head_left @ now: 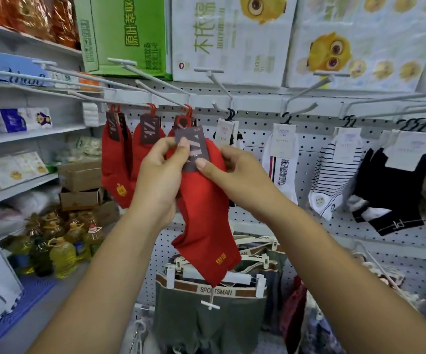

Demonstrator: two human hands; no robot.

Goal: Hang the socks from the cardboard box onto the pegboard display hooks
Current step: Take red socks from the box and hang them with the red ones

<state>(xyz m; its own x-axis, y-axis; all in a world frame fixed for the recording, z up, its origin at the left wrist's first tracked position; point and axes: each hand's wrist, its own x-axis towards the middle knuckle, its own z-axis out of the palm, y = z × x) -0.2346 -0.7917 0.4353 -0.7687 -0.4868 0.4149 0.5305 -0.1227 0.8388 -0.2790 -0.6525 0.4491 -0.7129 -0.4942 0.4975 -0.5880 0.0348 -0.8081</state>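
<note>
Currently, at the left of the pegboard [255, 129], red socks [116, 159] hang by red plastic hangers from the white display hooks [155, 79].

Left hand [159, 172]: thumb and forefinger pinch the left edge of the dark card header [192, 149] on the held red sock pair [204, 215]. The pair is in mid-air in front of the pegboard, just below the hooks. Its toe end hangs down over the folded underwear [206, 315] lower on the board. Its red hanger loop [182, 121] stands above the card, near a hook. Whether it sits on the prong cannot be told.

Right hand [235, 175]: thumb pressed on the card's lower right corner, fingers curled behind the sock, so it grips too.

Handling, judged: light, soft knit, limp below the card; likely to swing and fold. Card and hanger are the only stiff parts, so hold there and steer the loop onto the prong. Not fragile, though the card could crease if squeezed.

Look: bright red, short ankle cut, small yellow motif near the toe, grey-brown card with pale slanted stripes.

To the right hang white socks [281, 162], striped socks [334, 175] and black socks [390, 190].
</note>
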